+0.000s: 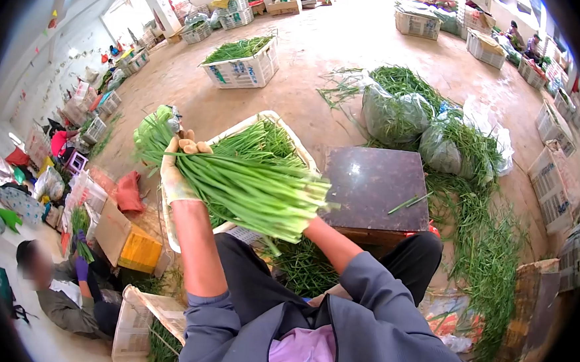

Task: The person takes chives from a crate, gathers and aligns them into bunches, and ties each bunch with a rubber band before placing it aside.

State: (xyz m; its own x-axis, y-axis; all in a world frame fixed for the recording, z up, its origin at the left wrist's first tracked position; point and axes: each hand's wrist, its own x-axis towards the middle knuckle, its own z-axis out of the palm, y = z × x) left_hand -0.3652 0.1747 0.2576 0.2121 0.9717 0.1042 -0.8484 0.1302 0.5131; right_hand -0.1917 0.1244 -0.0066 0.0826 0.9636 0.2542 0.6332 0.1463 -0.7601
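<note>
Head view: the gloved left hand [184, 149] is clasping a green bunch [256, 184] above the crate [299, 142], its pale ends reaching toward the left edge of the bench [373, 179]. The bunch is hiding the right hand, whose grip I cannot tell.

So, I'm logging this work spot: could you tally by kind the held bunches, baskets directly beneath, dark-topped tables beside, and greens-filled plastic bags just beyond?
Bunch of green stalks: 1
Basket: 1
Dark-topped table: 1
Plastic bags: 2
Total: 5
</note>
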